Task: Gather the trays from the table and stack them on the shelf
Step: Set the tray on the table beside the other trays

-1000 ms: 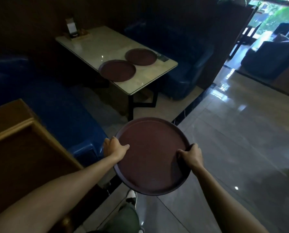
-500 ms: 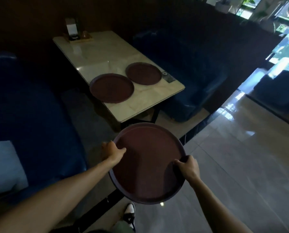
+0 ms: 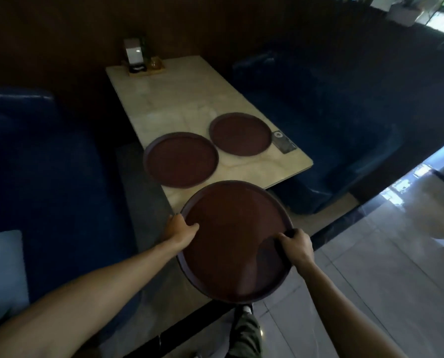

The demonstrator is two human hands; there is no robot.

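Note:
I hold a round dark-brown tray in front of me, its far rim over the near end of the pale marble table. My left hand grips its left rim and my right hand grips its right rim. Two more round brown trays lie flat on the table: a larger tray near the left edge and a smaller-looking tray behind it to the right. No shelf is in view.
Dark blue sofas flank the table, one on the left and one on the right. A menu stand with condiments sits at the table's far end. A small card lies by the right tray. Glossy tiled floor spreads to the right.
I have come closer to the table, which now lies straight ahead. The held tray has moved up to the table's near end. Both hands keep their grip.

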